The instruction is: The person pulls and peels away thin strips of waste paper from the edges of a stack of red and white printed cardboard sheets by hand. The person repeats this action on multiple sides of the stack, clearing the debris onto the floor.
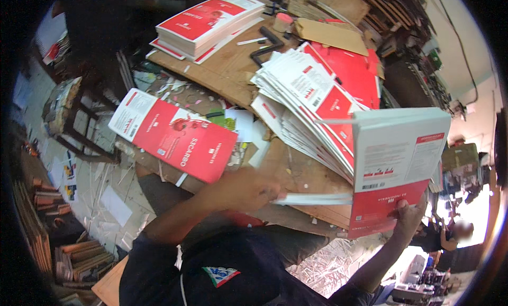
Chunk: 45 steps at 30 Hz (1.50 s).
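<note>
On the right, my right hand point(410, 216) is closed on the lower edge of an upright stack of red-and-white printed card sheets point(399, 160), with the thumb on the front face. My left hand point(256, 188), smeared by motion, is in front of the table and closed on the end of some white paper strips point(317, 199). Those strips reach across to the left side of the held stack; whether they are still joined to it I cannot tell. Left of my left hand lies another red-and-white printed stack point(177, 131). Behind the held stack, more printed sheets point(307, 89) are fanned in a leaning pile.
A thick block of printed sheets point(203, 28) sits at the back of the wooden table point(296, 165). Near it are a black angled tool point(267, 45) and brown cardboard point(330, 35). Paper scraps point(328, 266) cover the floor. Another person point(447, 237) is at far right.
</note>
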### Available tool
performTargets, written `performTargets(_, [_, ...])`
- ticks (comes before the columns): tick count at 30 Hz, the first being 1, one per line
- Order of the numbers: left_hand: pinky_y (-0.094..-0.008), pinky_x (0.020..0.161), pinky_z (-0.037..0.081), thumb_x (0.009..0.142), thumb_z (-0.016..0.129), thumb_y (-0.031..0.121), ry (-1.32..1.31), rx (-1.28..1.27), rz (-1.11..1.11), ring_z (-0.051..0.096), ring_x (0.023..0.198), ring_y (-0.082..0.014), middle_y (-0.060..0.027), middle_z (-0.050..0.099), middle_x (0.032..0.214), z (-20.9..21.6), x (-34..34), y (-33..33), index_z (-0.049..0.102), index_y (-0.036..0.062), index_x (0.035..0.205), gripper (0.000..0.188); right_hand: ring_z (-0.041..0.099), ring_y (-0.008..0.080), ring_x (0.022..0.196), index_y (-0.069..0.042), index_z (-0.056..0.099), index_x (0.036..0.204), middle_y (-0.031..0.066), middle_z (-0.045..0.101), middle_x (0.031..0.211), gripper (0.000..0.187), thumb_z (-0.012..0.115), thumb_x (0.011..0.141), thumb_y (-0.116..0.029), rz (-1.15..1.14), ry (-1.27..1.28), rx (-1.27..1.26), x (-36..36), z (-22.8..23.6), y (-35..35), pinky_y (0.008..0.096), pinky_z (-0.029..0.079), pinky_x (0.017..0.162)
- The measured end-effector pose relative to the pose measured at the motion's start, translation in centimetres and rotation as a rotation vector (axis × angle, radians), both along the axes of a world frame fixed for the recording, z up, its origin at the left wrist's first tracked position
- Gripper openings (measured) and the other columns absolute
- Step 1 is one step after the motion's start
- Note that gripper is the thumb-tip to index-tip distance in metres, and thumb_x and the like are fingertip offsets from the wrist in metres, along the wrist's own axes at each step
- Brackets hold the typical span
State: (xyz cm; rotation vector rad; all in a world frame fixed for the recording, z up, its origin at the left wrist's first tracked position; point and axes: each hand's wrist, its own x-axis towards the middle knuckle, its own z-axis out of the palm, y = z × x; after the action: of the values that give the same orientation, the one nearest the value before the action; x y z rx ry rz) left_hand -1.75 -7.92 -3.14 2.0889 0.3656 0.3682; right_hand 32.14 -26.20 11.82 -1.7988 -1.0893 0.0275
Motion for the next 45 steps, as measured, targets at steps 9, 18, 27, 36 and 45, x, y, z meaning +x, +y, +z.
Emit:
performTargets(9, [-0.0534, 0.072, 0.047, 0.102, 0.048, 0.04, 0.12, -0.111, -0.312, 0.064, 0.082, -0.0431, -0.0228, 0.065, 0.086, -7.2, -0.9, -9.1, 0.059, 0.0043, 0.085, 0.041, 0.064, 0.0137, 0.088, -0.005, 0.052, 0.129, 0.0043, 0.064, 0.101, 0.064, 0.063, 0.092, -0.057, 0.013, 0.183, 0.289, 7.2, 2.1, -2.3, 0.0311, 0.056, 0.074])
performTargets(18, [-0.054, 0.075, 0.053, 0.101, 0.048, 0.039, 0.889, 0.074, -0.284, 0.07, 0.085, -0.0417, -0.0221, 0.07, 0.087, -14.8, -7.1, -8.6, 0.072, 0.0072, 0.093, 0.041, 0.057, 0.0252, 0.121, -0.003, 0.043, 0.139, 0.0112, 0.056, 0.134, 0.065, 0.061, 0.097, -0.048, 0.219, 0.546, 0.656, 11.0, 5.1, -3.5, 0.0427, 0.048, 0.103])
performTargets(27, [-0.0525, 0.078, 0.051, 0.095, 0.053, 0.019, -0.075, -0.065, -1.022, 0.066, 0.094, -0.0405, -0.026, 0.064, 0.098, -4.4, 12.9, -19.6, 0.058, 0.0003, 0.101, 0.02, 0.053, 0.0068, 0.043, -0.004, 0.061, 0.111, -0.0013, 0.061, 0.069, 0.065, 0.072, 0.082, -0.062, -0.097, 0.109, 0.072, 4.8, 4.1, -1.9, 0.0204, 0.039, 0.035])
performTargets(36, [-0.0387, 0.091, 0.046, 0.091, 0.073, 0.025, -0.523, -0.381, 0.117, 0.059, 0.1, -0.0263, -0.0193, 0.059, 0.112, 1.8, 7.3, -8.8, 0.042, 0.0003, 0.14, 0.063, 0.063, 0.0115, 0.055, 0.0, 0.061, 0.103, 0.0037, 0.066, 0.077, 0.062, 0.093, 0.066, -0.038, -0.035, 0.144, -0.253, 1.6, 1.7, -0.8, 0.0252, 0.051, 0.042])
performTargets(45, [-0.0358, 0.069, 0.051, 0.09, 0.073, 0.018, -0.487, 0.288, 0.547, 0.061, 0.082, -0.0262, -0.0166, 0.062, 0.099, 3.8, 3.5, -0.1, 0.059, 0.0009, 0.126, 0.042, 0.064, 0.0115, 0.074, 0.001, 0.061, 0.096, 0.0042, 0.07, 0.083, 0.068, 0.096, 0.055, -0.041, 0.127, 0.062, -0.35, 1.0, -2.3, 0.2, 0.0272, 0.054, 0.068])
